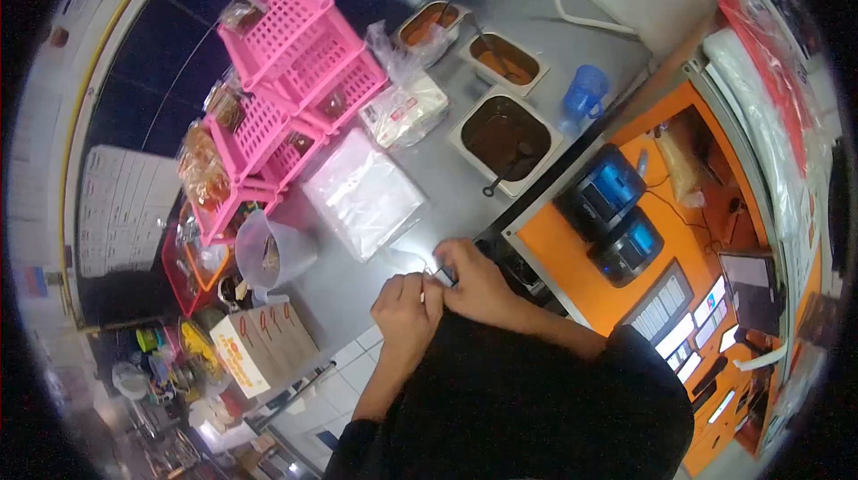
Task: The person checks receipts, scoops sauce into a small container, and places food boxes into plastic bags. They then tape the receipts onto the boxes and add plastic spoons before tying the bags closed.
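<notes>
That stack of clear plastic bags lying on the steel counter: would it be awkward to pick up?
Probably. The bags look thin and glossy, so they would likely sag and slide apart if lifted by one edge. Lying flat on the counter, the stack seems light and should push along easily, without rolling or tipping.

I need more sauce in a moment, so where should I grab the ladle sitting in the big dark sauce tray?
Take the ladle by its handle end, which pokes past the near rim of the sauce tray toward the bare counter. Its bowl looks sunk in the dark sauce, so come from the counter side, where that end seems clean and free, and close your fingers round it.
</notes>
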Available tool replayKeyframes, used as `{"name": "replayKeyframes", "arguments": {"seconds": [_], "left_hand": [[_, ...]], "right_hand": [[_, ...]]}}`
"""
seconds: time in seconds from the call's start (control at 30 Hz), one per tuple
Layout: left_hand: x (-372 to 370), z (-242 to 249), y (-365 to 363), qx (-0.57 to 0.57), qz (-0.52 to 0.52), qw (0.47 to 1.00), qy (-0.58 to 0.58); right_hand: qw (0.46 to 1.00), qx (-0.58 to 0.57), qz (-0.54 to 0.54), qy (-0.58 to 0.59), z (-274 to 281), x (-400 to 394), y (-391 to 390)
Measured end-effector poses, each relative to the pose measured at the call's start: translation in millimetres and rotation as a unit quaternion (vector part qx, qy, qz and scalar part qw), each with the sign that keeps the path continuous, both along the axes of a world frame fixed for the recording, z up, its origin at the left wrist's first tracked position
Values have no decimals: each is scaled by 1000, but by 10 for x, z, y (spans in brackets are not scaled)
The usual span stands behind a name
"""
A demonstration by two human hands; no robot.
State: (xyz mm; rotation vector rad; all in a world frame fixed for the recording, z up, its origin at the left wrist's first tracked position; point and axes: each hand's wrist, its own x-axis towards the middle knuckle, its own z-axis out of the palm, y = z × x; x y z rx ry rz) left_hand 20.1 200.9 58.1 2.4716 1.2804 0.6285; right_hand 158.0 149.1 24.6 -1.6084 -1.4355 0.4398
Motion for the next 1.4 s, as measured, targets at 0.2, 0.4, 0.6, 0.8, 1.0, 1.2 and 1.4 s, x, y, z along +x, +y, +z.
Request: {"name": "replayKeyframes", "arguments": {"seconds": [0.2,0.4,0.6,0.8,1.0,1.2,1.4], "left_hand": [[5,-37,30,73,112,987,-92],[-88,113,84,138,80,978,-134],[-98,293,1,-348,241,778,-465],[-364,212,138,-528,116,682,-493],[-429,69,165,-547,-17,637,-542],[-65,-76,263,-150,195,893,-378],[245,-46,130,107,57,958,-260]], "right_hand": [[920,-109,-15,375,103,-77,131],[986,47,-9,161,185,-186,261],[958,-7,-20,284,128,-284,313],[641,-176,164,729,65,-113,306],[666,-182,243,682,7,-35,359],[861,-54,173,475,113,-296,421],[993,101,-38,52,216,222,695]]}}
